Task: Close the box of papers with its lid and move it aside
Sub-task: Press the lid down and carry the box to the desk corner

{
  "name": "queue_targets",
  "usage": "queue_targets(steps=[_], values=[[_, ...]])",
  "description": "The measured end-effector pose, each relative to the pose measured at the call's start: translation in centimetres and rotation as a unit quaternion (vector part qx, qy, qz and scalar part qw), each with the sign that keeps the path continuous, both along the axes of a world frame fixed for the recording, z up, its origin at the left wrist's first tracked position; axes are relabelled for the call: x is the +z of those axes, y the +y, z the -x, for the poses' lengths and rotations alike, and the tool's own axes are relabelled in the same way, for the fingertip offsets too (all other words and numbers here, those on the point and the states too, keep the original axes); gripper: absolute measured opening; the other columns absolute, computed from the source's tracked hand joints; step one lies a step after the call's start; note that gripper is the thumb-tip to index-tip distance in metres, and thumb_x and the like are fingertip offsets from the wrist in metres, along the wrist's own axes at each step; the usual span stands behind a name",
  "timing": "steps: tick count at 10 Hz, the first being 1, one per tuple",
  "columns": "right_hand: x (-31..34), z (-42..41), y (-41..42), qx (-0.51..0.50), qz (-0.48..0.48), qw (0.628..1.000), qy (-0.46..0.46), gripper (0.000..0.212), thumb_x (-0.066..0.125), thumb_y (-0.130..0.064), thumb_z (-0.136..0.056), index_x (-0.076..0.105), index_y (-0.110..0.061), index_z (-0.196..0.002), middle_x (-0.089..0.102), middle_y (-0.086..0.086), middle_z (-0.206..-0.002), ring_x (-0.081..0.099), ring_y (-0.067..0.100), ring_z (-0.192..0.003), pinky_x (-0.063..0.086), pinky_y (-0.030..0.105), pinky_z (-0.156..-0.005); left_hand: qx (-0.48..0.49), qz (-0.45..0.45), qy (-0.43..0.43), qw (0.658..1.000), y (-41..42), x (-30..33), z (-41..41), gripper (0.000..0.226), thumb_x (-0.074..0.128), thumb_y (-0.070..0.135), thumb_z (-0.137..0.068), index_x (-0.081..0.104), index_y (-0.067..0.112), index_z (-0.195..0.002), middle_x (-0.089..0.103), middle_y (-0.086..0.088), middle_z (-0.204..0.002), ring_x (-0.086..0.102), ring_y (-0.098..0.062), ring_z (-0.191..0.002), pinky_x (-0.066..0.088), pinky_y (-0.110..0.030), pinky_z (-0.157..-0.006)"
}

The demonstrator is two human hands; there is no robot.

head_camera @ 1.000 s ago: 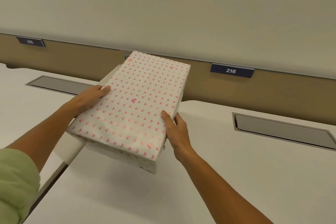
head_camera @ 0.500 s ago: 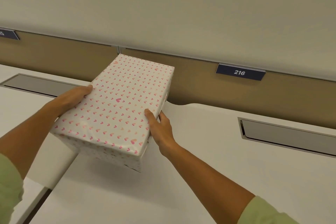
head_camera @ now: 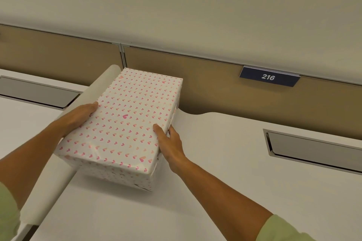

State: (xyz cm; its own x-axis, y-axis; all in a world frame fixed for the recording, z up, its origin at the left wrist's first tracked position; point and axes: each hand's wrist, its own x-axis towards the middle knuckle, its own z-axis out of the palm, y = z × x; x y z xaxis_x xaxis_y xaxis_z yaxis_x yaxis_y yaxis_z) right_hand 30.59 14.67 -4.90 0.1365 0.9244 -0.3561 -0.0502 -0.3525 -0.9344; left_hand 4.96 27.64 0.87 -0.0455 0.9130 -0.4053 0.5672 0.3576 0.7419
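Note:
A rectangular box (head_camera: 125, 123) covered in white paper with small pink hearts sits closed, its lid on, at the left edge of the white desk (head_camera: 215, 172), next to a low white divider. My left hand (head_camera: 78, 116) presses against its left long side. On the right long side my right hand (head_camera: 170, 143) grips it, thumb on the lid and fingers down the wall. The box's near end seems to rest on the desk. Its contents are hidden.
A low rounded white divider (head_camera: 92, 92) runs along the box's left side between two desks. Grey recessed cable trays lie at the right (head_camera: 313, 150) and left (head_camera: 37, 92). A tan partition with a "216" label (head_camera: 268, 77) stands right behind.
Both hands carried the box to the left and lowered it from a tilted hold in the air down to the desk beside the divider. The grip on both sides is the same.

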Motion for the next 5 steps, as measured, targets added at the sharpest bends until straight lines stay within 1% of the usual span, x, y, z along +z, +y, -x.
queue_targets(steps=[1, 2, 3, 4, 5], values=[[-0.6, -0.3, 0.3, 0.004, 0.007, 1.000, -0.005, 0.065, 0.063, -0.068, -0.079, 0.046, -0.038, -0.134, 0.068, -0.010, -0.119, 0.068, 0.014, -0.105, 0.059, 0.040, -0.091, -0.007, -0.003, 0.011, 1.000, 0.5, -1.1, -0.1, 0.061, 0.034, 0.048, -0.103, 0.045, 0.004, -0.143, 0.048, -0.023, -0.145, 0.045, -0.042, -0.134, 0.032, -0.052, -0.114], [-1.5, -0.2, 0.4, 0.007, 0.019, 1.000, -0.006, 0.062, 0.062, -0.067, -0.081, 0.045, -0.039, -0.134, 0.067, -0.010, -0.120, 0.068, 0.013, -0.106, 0.058, 0.041, -0.092, -0.006, 0.009, 0.022, 1.000, 0.9, -2.2, 0.0, 0.060, 0.032, 0.049, -0.103, 0.049, 0.005, -0.139, 0.054, -0.023, -0.140, 0.050, -0.043, -0.128, 0.037, -0.051, -0.110], [-1.8, -0.2, 0.6, 0.010, 0.021, 1.000, -0.012, 0.062, 0.061, -0.067, -0.083, 0.044, -0.039, -0.135, 0.067, -0.010, -0.120, 0.068, 0.014, -0.106, 0.058, 0.043, -0.093, -0.026, 0.003, 0.066, 0.998, 0.5, -2.5, 0.5, 0.066, 0.026, 0.058, -0.100, 0.045, 0.013, -0.145, 0.049, -0.016, -0.147, 0.049, -0.039, -0.130, 0.032, -0.053, -0.115], [-1.7, -0.3, 0.7, 0.014, 0.021, 1.000, -0.013, 0.063, 0.060, -0.066, -0.083, 0.043, -0.038, -0.137, 0.067, -0.010, -0.121, 0.067, 0.014, -0.107, 0.058, 0.042, -0.092, -0.040, -0.025, 0.099, 0.994, 0.4, -2.6, 0.6, 0.065, 0.025, 0.059, -0.100, 0.044, 0.016, -0.145, 0.049, -0.014, -0.148, 0.049, -0.038, -0.130, 0.032, -0.051, -0.113], [-1.6, -0.4, 0.6, 0.014, 0.020, 1.000, -0.014, 0.061, 0.060, -0.064, -0.085, 0.043, -0.038, -0.137, 0.066, -0.009, -0.122, 0.067, 0.013, -0.108, 0.059, 0.038, -0.090, -0.051, -0.083, 0.119, 0.988, 0.2, -2.6, 0.3, 0.058, 0.033, 0.053, -0.101, 0.046, 0.015, -0.142, 0.051, -0.015, -0.145, 0.051, -0.037, -0.126, 0.035, -0.049, -0.107]])
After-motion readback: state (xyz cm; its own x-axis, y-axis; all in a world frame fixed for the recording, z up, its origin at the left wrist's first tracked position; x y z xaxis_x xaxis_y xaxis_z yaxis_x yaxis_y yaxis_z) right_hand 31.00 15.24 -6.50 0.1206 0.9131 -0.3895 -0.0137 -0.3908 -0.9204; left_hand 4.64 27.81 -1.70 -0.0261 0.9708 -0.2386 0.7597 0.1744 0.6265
